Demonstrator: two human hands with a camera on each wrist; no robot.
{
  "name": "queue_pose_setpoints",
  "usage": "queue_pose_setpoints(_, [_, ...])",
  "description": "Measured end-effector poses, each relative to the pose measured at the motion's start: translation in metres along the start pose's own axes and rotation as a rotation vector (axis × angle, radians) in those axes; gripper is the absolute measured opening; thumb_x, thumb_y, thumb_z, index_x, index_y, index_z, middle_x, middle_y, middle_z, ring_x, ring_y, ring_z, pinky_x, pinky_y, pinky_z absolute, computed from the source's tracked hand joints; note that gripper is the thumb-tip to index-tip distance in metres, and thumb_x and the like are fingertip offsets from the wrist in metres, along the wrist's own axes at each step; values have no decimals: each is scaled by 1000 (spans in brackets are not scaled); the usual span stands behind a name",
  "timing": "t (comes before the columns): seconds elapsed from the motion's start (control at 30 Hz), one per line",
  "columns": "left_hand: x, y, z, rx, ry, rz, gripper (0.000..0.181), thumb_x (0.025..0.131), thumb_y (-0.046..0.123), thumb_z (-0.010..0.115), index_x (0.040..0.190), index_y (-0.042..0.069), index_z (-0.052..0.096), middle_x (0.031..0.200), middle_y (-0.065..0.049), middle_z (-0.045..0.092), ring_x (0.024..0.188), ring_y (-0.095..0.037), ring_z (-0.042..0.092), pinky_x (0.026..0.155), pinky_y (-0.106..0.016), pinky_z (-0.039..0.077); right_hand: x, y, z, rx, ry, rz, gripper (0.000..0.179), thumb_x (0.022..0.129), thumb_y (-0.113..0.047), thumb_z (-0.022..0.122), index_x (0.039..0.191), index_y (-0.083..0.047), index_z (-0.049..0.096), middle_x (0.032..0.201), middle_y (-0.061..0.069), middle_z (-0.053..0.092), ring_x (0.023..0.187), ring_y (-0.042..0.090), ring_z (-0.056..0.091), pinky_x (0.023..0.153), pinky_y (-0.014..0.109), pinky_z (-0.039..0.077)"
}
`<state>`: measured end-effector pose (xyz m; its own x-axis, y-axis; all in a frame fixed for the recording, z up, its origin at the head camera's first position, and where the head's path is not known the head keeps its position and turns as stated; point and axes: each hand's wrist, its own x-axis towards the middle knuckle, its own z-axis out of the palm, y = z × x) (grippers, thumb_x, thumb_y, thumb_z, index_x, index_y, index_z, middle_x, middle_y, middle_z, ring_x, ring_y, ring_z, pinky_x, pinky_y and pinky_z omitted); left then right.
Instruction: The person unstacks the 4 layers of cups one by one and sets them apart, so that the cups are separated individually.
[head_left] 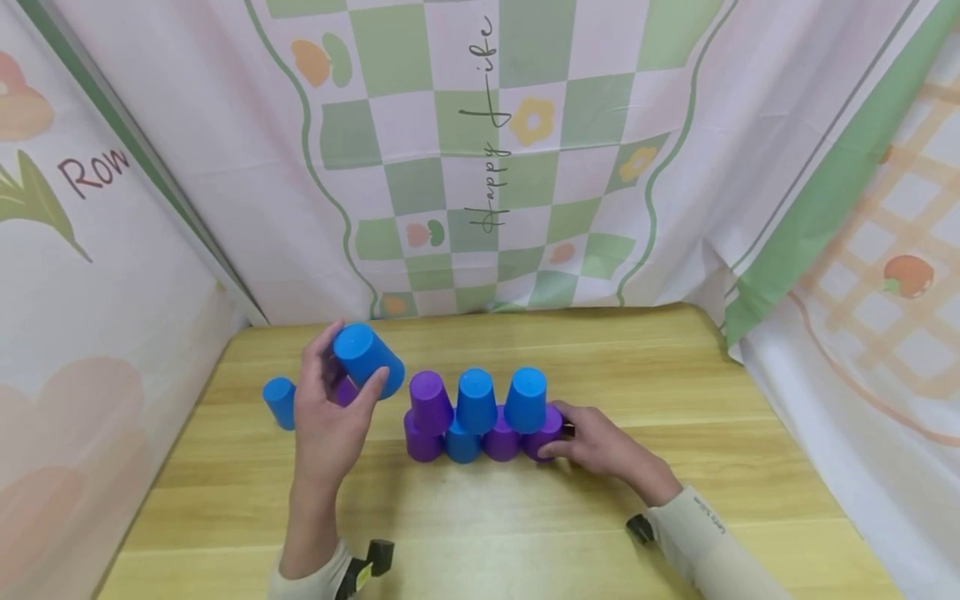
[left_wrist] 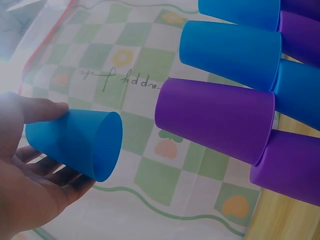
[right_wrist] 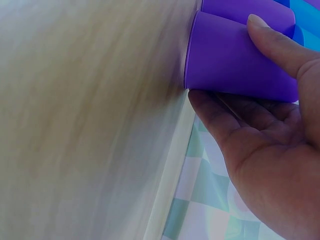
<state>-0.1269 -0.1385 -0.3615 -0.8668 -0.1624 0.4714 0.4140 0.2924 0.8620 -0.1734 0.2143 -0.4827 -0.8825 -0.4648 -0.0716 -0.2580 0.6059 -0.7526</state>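
In the head view my left hand (head_left: 333, 425) holds a blue cup (head_left: 366, 358) in the air, thumb on one side and fingers on the other. Its open rim tilts down toward the right, left of the stacked cups. My right hand (head_left: 607, 446) grips the purple cup (head_left: 542, 433) at the right end of the bottom row, with the thumb on the near side and fingers behind. Upside-down cups form that row. Above it stand three more: a purple cup (head_left: 431, 402) at the left, a blue cup (head_left: 476, 400) in the middle and a blue cup (head_left: 527, 398) at the right.
Another blue cup (head_left: 280, 402) stands on the wooden table (head_left: 480, 525) left of my left hand. A purple cup (head_left: 345, 390) is partly hidden behind that hand. Printed curtains (head_left: 405, 125) hang along the back and both sides of the table.
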Motion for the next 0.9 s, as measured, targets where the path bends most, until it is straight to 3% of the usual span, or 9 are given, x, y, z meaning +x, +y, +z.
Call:
queue_pose_setpoints(0.67, [0, -6, -6, 82, -66, -23, 63, 86, 11, 75, 140, 22, 45, 135, -7, 53, 123, -31, 55, 98, -54, 49, 0, -2, 0, -2, 3, 25, 36, 83, -35, 77, 115, -27, 62, 107, -12, 67, 101, 9, 62, 92, 37, 54])
queue_pose_setpoints(0.9, [-2, -4, -7, 97, -76, -69, 61, 86, 13, 76, 139, 23, 47, 135, -6, 53, 125, -31, 53, 100, -56, 48, -1, -2, 0, -4, 11, 26, 36, 82, -37, 78, 113, -27, 62, 104, -13, 67, 98, 9, 62, 92, 37, 53])
